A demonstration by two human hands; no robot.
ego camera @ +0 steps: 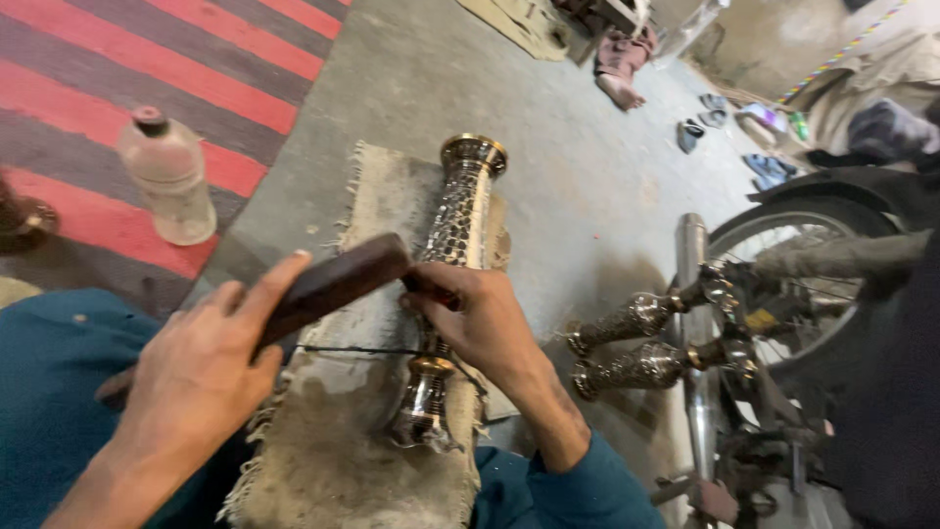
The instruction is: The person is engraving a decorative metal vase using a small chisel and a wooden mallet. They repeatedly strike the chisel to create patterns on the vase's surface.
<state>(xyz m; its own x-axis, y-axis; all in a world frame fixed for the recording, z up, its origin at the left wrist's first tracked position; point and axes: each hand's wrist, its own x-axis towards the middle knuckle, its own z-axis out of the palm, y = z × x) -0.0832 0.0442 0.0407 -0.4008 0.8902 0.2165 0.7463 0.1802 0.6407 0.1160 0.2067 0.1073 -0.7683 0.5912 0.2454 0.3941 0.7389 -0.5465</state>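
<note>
Gripping the middle of a tall engraved brass vase, the right hand's fingers are curling shut around its patterned stem and pinning it down. The left hand is closing around a dark wooden block, index finger lying along its top, and is bringing its far end against the vase just beside the right hand. The vase is lying lengthwise on a worn burlap pad spread on the concrete floor, flared mouth pointing away.

Judging by this, the working of the vase's surface with the block is under way; the next stroke is calling for a steady hold and care to keep the block clear of the right knuckles.

Around it, a dusty plastic bottle is standing on a red striped mat well to the left. Two similar brass pieces are lying near a motorcycle wheel on the right, crowding that side. Sandals are lying scattered farther off, beyond another person's foot.
</note>
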